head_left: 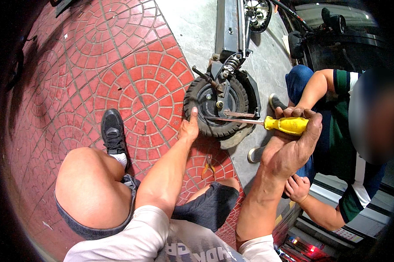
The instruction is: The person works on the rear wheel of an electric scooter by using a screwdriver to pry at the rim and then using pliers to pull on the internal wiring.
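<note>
A scooter's wheel with a knobbly black tyre point(239, 87) shows beside a coil spring point(232, 64). My left hand point(188, 127) grips the tyre's lower left side, thumb up and most fingers hidden behind it. My right hand point(296, 144) is closed round a screwdriver's yellow handle point(285, 125), palm partly upturned. The long metal shaft points left across the wheel toward my left thumb; whether its tip touches the tyre or rim, I cannot tell. Just above the shaft lies a flat metal piece point(238, 114). Orange-handled pliers point(210, 168) rest on the red tiles below the wheel.
The scooter's dark frame point(225, 30) extends upward over grey concrete point(184, 17). A co-worker point(338, 131) crouches close at my right, one hand behind my screwdriver, the other lower near my forearm. Red patterned paving point(74, 65) spreads left. Black equipment point(328, 41) stands upper right.
</note>
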`<state>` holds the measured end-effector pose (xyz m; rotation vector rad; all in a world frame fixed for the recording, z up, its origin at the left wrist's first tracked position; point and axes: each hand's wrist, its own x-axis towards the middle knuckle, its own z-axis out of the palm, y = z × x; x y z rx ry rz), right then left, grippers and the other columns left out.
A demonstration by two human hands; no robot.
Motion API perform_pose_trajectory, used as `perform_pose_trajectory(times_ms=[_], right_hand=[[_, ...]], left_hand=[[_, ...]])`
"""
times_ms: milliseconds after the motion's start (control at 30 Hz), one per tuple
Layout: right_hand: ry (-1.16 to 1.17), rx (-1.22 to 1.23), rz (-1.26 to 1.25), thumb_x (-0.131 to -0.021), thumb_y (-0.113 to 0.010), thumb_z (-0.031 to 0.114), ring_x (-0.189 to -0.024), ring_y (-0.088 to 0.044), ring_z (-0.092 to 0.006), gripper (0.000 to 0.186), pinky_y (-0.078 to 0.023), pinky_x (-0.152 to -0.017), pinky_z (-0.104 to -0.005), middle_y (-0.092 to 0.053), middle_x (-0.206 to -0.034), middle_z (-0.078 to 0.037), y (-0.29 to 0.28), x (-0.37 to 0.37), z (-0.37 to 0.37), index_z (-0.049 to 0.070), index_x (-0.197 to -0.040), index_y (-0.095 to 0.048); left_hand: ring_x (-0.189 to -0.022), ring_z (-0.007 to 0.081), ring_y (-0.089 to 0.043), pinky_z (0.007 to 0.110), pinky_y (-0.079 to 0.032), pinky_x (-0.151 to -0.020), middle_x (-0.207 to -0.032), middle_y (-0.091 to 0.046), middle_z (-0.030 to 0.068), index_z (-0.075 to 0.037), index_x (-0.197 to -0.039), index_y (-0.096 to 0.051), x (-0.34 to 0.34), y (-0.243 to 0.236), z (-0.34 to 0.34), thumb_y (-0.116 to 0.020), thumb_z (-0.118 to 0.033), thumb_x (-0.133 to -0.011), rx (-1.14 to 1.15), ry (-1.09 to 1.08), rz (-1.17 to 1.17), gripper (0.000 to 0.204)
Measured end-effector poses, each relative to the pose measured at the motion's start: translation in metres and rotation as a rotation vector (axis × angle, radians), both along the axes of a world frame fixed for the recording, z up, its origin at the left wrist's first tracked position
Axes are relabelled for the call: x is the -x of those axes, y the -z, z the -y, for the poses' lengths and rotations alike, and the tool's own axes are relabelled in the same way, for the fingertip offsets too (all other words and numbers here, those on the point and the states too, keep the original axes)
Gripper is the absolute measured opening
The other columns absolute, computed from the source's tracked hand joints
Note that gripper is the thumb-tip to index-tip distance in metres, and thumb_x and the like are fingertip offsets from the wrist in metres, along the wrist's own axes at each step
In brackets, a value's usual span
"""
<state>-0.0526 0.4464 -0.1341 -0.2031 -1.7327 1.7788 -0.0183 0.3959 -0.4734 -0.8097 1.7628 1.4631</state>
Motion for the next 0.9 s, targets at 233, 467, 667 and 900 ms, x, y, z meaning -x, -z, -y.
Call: perform_pose_trajectory(times_ms=[233, 467, 667, 900], right_hand=[[-0.007, -0.088, 0.004, -0.107, -0.068, 0.028, -0.083, -0.063, -0.0158, 0.025, -0.054, -0.076, -0.0319, -0.065, -0.095, -0.007, 0.010, 0.017, 0.022, 0.005, -0.111, -0.059], [-0.138, -0.004, -0.002, -0.103, -0.066, 0.029, -0.074, -0.058, -0.0175, 0.026, -0.051, -0.068, -0.0302, -0.060, -0.085, -0.010, 0.015, 0.026, 0.017, 0.005, -0.105, -0.058], [-0.608, 0.071, 0.036, -0.108, -0.051, 0.051, -0.067, -0.050, -0.0191, 0.047, -0.044, -0.059, -0.0309, -0.053, -0.076, -0.007, 0.010, 0.037, -0.016, 0.006, -0.096, -0.058], [-0.290, -0.274, 0.053, -0.112, -0.050, 0.045, -0.088, -0.064, -0.0223, 0.040, -0.054, -0.079, -0.0371, -0.062, -0.092, -0.010, 0.009, 0.046, 0.003, 0.007, -0.106, -0.060]], left_hand=[[-0.146, 0.0495, -0.051, 0.051, -0.037, -0.123, -0.147, -0.057, 0.0407, 0.018, -0.143, -0.057, 0.000, -0.001, 0.000, -0.018, -0.105, -0.083, -0.006, -0.005, 0.017, 0.143], [-0.145, 0.0498, -0.052, 0.052, -0.037, -0.122, -0.144, -0.059, 0.0407, 0.018, -0.141, -0.058, 0.001, 0.005, -0.001, -0.019, -0.105, -0.084, 0.038, -0.016, 0.008, 0.141], [-0.145, 0.0495, -0.051, 0.052, -0.037, -0.122, -0.145, -0.059, 0.0402, 0.017, -0.142, -0.058, 0.002, 0.001, 0.001, -0.020, -0.105, -0.084, 0.030, -0.022, -0.007, 0.140], [-0.145, 0.0496, -0.051, 0.052, -0.037, -0.123, -0.146, -0.058, 0.0405, 0.017, -0.144, -0.057, 0.004, -0.004, 0.001, -0.020, -0.105, -0.084, 0.047, -0.004, 0.002, 0.141]])
